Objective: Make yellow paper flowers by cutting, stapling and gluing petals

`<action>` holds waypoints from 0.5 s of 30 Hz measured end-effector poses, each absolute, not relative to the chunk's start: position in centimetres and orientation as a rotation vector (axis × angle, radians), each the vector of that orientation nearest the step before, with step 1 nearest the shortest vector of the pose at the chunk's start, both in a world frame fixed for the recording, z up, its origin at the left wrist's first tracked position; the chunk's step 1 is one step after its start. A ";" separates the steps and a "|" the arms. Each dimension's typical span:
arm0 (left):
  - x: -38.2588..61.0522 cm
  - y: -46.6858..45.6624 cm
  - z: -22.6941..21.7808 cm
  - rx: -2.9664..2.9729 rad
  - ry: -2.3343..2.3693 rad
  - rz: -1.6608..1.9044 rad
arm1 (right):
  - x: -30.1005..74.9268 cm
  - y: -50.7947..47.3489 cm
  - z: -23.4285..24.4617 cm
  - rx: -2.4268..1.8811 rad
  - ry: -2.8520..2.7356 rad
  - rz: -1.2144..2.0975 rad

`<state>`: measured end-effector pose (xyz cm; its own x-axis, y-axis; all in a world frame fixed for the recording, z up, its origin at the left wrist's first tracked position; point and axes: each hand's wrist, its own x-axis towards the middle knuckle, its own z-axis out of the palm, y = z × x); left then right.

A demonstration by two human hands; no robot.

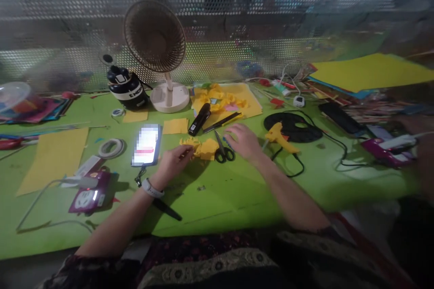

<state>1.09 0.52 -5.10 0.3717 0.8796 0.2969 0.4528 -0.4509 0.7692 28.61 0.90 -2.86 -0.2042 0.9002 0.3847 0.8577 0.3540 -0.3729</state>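
Note:
My left hand (174, 162), with a pale watch on its wrist, is closed with thumb and fingertips together at a fringed strip of yellow paper (190, 146). Beside it lie small yellow paper pieces (207, 149). Black-handled scissors (224, 151) rest between my hands, blades pointing away. My right hand (242, 142) hovers just right of the scissors, loosely bent, with fingers apart and nothing seen in them. Beyond the paper stand a black stapler (200, 119) and a dark ruler-like strip (222, 123) with a yellow pencil-like stick.
A yellow glue gun (281, 137) lies by a black mat (293, 126), its cord trailing right. A lit phone (146, 144) is left of my hand. A fan (169, 97), black flask (125, 90), tape roll (111, 148) and purple power box (90, 192) surround the workspace.

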 end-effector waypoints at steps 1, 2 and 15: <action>1.1 0.6 -5.2 2.002 1.155 0.940 | 29.0 1.2 -2.8 -1.558 -2.039 0.085; 1.0 0.8 -5.3 1.931 1.151 0.929 | 29.3 1.4 -2.8 -1.582 -2.011 0.073; 0.9 1.7 -4.4 1.276 1.108 0.990 | 31.2 0.2 1.5 -1.843 -2.130 0.451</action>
